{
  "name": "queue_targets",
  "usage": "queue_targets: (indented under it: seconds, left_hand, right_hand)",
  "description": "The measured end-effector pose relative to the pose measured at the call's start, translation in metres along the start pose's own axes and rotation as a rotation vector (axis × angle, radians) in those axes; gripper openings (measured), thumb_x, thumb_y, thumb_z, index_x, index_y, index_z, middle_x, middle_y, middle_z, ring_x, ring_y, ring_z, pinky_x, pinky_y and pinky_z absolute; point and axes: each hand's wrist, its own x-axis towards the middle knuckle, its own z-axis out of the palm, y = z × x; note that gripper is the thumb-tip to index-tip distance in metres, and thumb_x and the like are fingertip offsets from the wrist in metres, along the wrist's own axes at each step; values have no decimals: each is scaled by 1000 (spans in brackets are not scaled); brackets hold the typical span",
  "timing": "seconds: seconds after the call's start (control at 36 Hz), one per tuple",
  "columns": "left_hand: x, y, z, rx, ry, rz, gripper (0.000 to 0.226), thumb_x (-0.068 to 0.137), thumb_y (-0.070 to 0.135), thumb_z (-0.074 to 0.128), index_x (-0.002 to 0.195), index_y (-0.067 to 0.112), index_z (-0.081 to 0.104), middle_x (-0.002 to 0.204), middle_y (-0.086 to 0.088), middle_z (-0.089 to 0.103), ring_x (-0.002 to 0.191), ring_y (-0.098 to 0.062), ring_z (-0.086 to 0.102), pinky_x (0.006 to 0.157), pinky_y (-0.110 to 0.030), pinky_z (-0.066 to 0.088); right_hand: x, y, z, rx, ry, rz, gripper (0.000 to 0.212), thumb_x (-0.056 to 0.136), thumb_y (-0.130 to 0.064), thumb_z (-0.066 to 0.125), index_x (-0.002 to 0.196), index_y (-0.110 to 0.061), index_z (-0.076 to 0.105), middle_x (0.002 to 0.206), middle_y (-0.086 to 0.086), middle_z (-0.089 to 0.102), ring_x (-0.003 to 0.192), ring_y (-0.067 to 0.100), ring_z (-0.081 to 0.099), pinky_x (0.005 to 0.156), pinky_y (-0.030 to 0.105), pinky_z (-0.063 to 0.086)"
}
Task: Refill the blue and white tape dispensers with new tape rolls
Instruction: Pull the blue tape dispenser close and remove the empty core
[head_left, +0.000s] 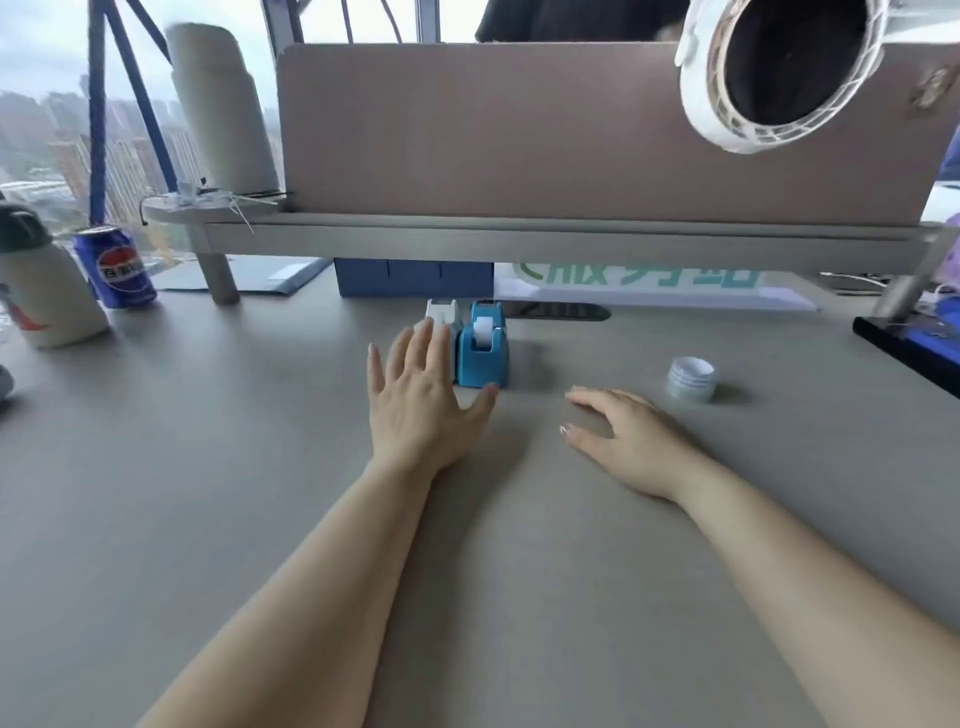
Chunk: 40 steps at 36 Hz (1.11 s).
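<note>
Head | left hand fingers spread, thumb near blue dispenser | right hand released on desk

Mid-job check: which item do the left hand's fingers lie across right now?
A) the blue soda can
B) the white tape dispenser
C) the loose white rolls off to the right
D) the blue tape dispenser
B: the left hand reaches forward with straight fingers that cover the front of the white tape dispenser, while the blue tape dispenser stands uncovered just to its right.
</note>
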Motion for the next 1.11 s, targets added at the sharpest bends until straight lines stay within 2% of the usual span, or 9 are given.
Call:
queue_targets:
  seconds: [0.17,0.36,0.5,0.75,0.81,0.86,0.94,1.06,1.11]
  left_hand:
    - [25,10,16,125,17,-21,78,81,68,40,144,24,24,160,-3,6,147,-23,-10,116,-48,-15]
    - [38,13,23,194,16,9,74,81,68,41,137,21,41,160,-4,8,147,-24,-10,116,-53,-12]
    - [32,19,17,180,32,9,71,80,65,46,132,18,49,160,1,8,147,-21,-10,116,-52,-13]
    - [-20,20,-10,23,-54,119,64,78,63,53,133,31,46,159,5,6,146,-17,-13,113,-47,-21]
    - [-34,19,-15,-65,-75,140,65,75,61,57,133,33,45,158,6,10,147,-15,-10,115,-45,-18]
    - [-46,19,-22,-149,-90,170,69,69,65,52,131,36,46,155,7,18,147,-14,-3,116,-43,-16]
    - [-60,20,-32,-273,-125,182,73,61,67,41,127,39,49,143,9,34,140,-13,21,116,-44,-12]
    - [-73,26,-41,-367,-168,157,71,57,62,44,124,38,51,127,13,45,126,-10,38,116,-43,-3]
    - [-77,28,-42,-429,-212,148,66,57,59,46,120,40,51,119,19,48,119,-7,44,118,-43,7]
  right_hand:
    - [18,1,1,35,13,47,55,86,-48,55,135,-26,45,143,-3,47,134,15,39,111,32,32]
    - [23,3,3,54,27,47,54,85,-47,56,134,-27,46,141,-3,48,132,15,41,109,32,33]
    - [25,7,5,117,26,65,56,83,-47,59,134,-27,46,138,-2,52,129,15,46,108,37,38]
    - [-2,-4,-6,435,121,131,54,86,-31,64,135,-22,45,140,-1,51,130,15,46,107,29,35]
    - [-12,-9,-8,485,104,109,61,85,-28,66,139,-22,39,144,-3,46,131,14,43,106,26,33]
    - [-23,-13,-11,529,77,85,67,83,-26,68,141,-24,35,147,-6,42,132,11,41,105,25,33]
    - [-38,-15,-13,564,35,65,75,80,-27,72,142,-26,31,149,-8,38,133,8,38,107,25,32]
    - [-56,-20,-16,597,-10,40,77,78,-24,75,142,-24,32,141,-9,43,121,2,46,98,18,35]
    - [-61,-21,-16,610,-14,35,77,76,-22,76,141,-25,34,137,-10,49,115,1,51,93,16,37]
